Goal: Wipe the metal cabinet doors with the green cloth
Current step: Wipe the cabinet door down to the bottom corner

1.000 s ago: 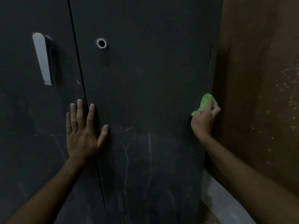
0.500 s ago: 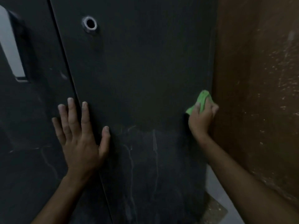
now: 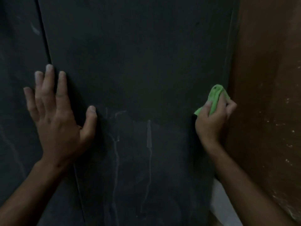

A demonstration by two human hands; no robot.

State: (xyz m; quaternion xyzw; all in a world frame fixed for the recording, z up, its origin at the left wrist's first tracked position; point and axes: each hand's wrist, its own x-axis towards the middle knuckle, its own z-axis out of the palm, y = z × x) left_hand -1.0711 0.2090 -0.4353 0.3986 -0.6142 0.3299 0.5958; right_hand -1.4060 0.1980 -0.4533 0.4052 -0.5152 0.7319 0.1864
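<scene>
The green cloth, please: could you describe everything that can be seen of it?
The green cloth is a small, bright green piece of soft-looking fabric, bunched into a crumpled wad. The right hand grips it, fingers curled round it, so only its upper part and a corner below the thumb show. It sits against the right-hand cabinet door, close to that door's right edge, beside the brown wall. Whether it is damp or soiled cannot be told in this dim picture.
</scene>
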